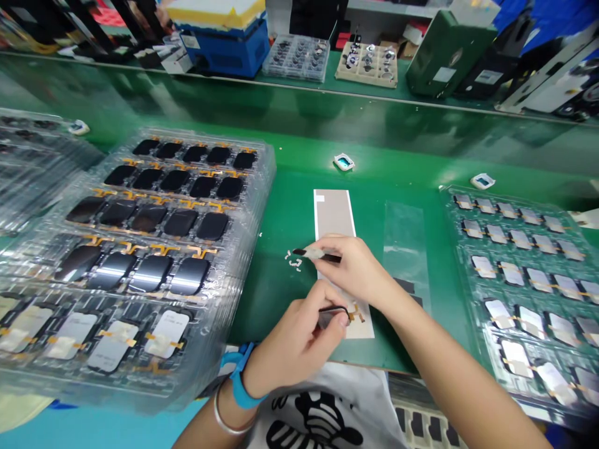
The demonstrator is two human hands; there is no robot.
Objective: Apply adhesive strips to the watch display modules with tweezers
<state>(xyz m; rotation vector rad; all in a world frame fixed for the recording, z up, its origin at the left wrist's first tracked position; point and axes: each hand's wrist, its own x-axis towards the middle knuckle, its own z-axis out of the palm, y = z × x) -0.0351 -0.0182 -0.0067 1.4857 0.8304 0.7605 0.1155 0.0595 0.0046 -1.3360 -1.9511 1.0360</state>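
My left hand is closed, pinching a small dark display screen by its edges. An orange flex cable sticks out from it to the right. My right hand, just above and beyond, grips a slim tool with a black tip and a pale middle; its exact kind is unclear. That tip points left, over small white scraps on the green mat. Beneath both hands lies a long beige sheet with a white border.
Stacked clear trays of screens stand at left. Another tray of screens is at right. A clear film lies beside the sheet. A small white-framed part sits at the back, below a shelf holding boxes.
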